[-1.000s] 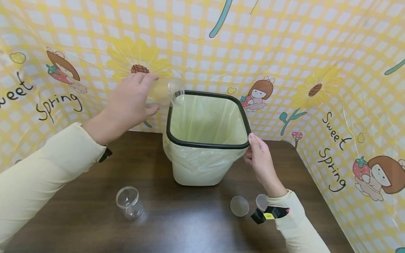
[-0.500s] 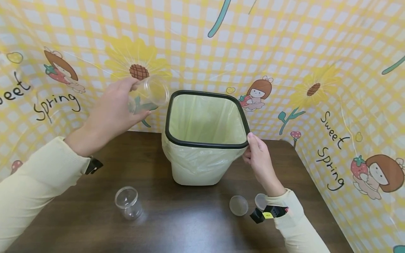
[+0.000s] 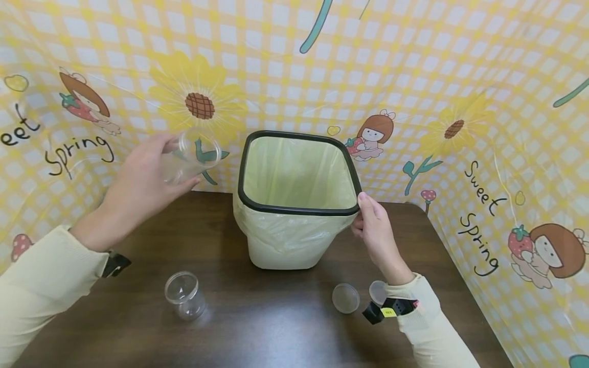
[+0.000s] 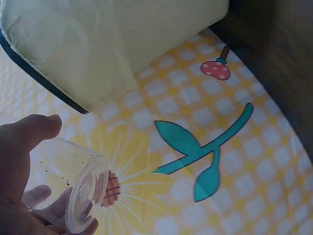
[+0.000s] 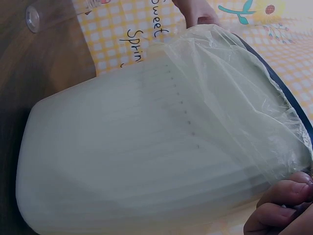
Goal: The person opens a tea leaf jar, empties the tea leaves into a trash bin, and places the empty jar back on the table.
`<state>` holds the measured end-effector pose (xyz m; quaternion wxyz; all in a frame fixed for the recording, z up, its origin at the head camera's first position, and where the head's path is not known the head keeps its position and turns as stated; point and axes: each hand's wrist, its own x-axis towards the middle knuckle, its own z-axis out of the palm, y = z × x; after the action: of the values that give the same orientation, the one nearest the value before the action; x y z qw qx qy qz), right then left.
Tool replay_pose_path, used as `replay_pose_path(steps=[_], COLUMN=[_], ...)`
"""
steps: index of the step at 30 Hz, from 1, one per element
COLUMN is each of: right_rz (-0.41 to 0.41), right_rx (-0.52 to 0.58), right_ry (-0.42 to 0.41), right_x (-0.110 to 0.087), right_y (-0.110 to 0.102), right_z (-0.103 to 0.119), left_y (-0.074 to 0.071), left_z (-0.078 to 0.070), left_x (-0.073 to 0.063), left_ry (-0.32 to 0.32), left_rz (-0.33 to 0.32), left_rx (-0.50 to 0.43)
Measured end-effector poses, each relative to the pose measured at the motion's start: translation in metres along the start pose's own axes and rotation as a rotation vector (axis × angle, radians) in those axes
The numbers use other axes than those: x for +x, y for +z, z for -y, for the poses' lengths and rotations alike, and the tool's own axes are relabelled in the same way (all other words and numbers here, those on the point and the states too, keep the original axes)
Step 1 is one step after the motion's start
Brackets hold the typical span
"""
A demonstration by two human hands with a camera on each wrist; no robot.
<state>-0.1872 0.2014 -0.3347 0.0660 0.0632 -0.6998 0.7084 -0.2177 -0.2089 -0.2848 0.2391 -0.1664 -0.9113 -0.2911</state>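
Observation:
My left hand [image 3: 138, 176] holds a clear plastic jar [image 3: 177, 164] in the air, left of the bin. The jar lies tilted, its open mouth towards the right. In the left wrist view, small dark specks cling to the inside of this jar [image 4: 63, 166], and the thumb and fingers are curled round it. At the table's middle stands a pale trash bin [image 3: 282, 251] with a black rim [image 3: 299, 210] and a thin yellowish liner [image 3: 294, 174]. My right hand [image 3: 376, 230] grips the bin's front right corner, thumb on the rim. The right wrist view shows its curled fingers [image 5: 283, 196] there.
A second clear jar [image 3: 185, 296] stands open on the brown table [image 3: 257, 327], front left. Two round translucent lids lie front right: one lid [image 3: 345, 298] in full view, the other lid [image 3: 378, 291] partly behind the right wrist camera. Yellow checked cloth [image 3: 276, 76] rises behind and at both sides.
My left hand has drawn the jar left and down, away from over the bin's left rim, and turned its mouth nearer to the camera. The right hand keeps its grip on the bin.

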Motion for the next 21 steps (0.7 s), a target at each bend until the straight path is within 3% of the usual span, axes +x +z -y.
replay_pose_path(steps=[9,21], right_rz=[-0.007,0.0], right_rx=[0.006,0.0], right_ry=[0.006,0.007], right_x=[0.0,0.0], right_y=[0.0,0.0], right_z=[-0.001,-0.001], left_y=[0.001,0.005], left_z=[0.017,0.041], left_x=[-0.027,-0.074], left_ry=[-0.114,-0.202], left_rz=[-0.007,-0.06], left_rx=[-0.083,-0.139])
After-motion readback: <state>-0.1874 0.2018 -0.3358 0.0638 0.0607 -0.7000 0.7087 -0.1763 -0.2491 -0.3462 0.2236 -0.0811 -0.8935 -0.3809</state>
